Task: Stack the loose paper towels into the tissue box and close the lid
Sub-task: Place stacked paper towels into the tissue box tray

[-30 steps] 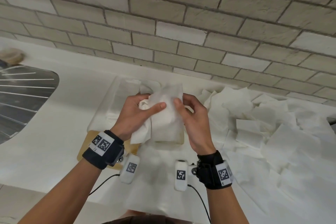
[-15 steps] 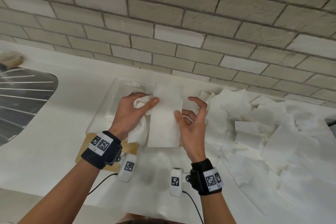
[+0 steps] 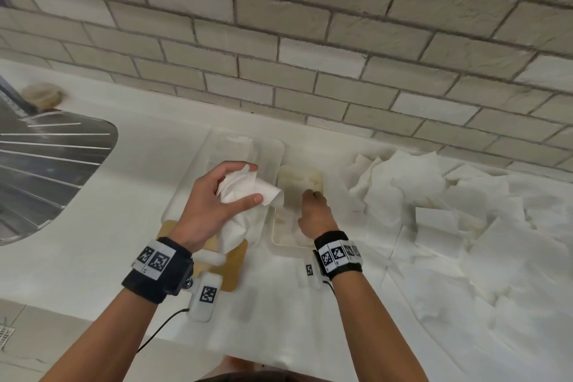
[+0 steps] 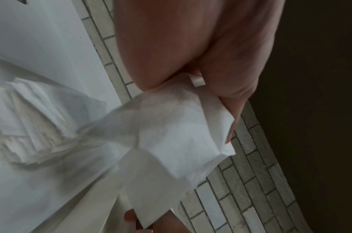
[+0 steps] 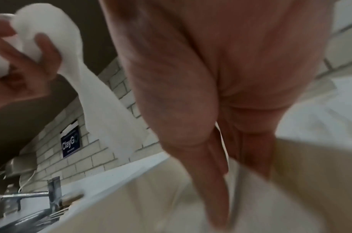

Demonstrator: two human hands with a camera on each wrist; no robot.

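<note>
Left hand holds towels, right hand now down in the box.
My left hand (image 3: 214, 205) grips a paper towel wad (image 3: 248, 192). My right hand (image 3: 314, 211) has let go and dropped into the tissue box (image 3: 280, 240), fingers straight, pressing. Loose towels (image 3: 434, 211) lie right of the box.

A wall of pale brick (image 3: 310, 40) with dark grout rises behind a white bench (image 3: 108, 226). A steel sink (image 3: 46, 158) is set into the bench on the left, with a metal tap (image 5: 31, 193). A dark blue sign (image 5: 70, 141) hangs on the brick.
</note>
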